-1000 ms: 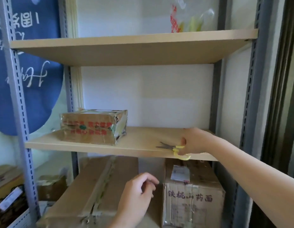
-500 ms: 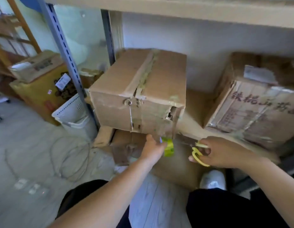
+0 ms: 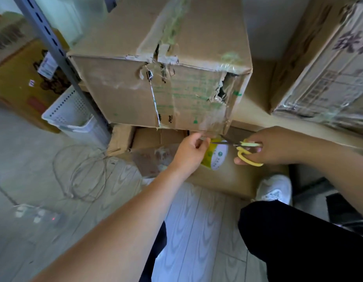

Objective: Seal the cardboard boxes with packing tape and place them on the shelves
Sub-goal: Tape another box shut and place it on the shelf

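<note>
Head view: torn, tape-streaked cardboard box (image 3: 136, 94), left hand (image 3: 191, 148) pinching tape, right (image 3: 276, 146) gripping scissors (image 3: 244, 148)

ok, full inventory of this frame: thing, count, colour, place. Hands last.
worn brown cardboard box: 1, brown with clear tape, left on the wooden shelf
printed cardboard box wrapped in clear tape: 1, brown, right on the shelf
yellow-green tape roll: 1, below the worn box's front edge
yellow-handled scissors: 1, blades beside the roll
flat brown carton: 1, floor under the shelf
white perforated plastic basket: 1, floor, left
yellow-brown carton: 1, far left
grey cable: 1, looped on the floor
white power strip: 1, floor, lower left
white shoe: 1
left hand: pinches tape at the roll
right hand: grips the scissors
</note>
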`<control>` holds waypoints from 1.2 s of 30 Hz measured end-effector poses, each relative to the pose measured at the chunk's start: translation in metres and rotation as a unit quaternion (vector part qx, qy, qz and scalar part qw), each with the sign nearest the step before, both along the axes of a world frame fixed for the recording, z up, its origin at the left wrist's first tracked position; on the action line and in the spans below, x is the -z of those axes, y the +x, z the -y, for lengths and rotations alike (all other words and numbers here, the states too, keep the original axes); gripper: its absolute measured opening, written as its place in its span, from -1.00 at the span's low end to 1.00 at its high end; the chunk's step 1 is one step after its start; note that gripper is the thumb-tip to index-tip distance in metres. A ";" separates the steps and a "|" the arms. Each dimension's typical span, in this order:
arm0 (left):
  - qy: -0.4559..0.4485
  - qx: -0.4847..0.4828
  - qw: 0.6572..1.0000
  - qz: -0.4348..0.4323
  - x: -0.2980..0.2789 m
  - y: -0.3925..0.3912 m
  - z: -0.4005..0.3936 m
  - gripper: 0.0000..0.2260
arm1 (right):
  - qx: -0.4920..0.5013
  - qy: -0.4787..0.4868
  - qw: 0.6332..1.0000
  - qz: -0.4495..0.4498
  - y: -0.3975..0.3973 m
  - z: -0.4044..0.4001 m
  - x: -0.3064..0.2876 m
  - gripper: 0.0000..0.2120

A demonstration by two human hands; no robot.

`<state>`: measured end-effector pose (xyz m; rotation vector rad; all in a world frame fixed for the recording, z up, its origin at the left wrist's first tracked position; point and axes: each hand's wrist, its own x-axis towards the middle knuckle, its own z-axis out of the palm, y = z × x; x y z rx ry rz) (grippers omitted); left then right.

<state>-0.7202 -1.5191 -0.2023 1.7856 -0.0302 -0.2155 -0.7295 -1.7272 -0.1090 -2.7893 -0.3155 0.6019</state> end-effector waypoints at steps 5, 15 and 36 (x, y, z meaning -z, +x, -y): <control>-0.118 0.003 0.991 -0.059 0.001 -0.015 0.003 -0.80 | -0.008 0.012 1.000 -0.005 0.005 -0.004 -0.002 -0.39; -0.134 0.049 0.983 -0.115 -0.001 -0.007 -0.005 -0.75 | 0.001 0.058 0.998 -0.023 0.011 -0.004 0.005 -0.78; -0.189 0.018 0.969 -0.155 -0.004 -0.013 0.001 -0.82 | -0.030 -0.036 0.999 -0.010 0.023 -0.003 -0.001 -0.56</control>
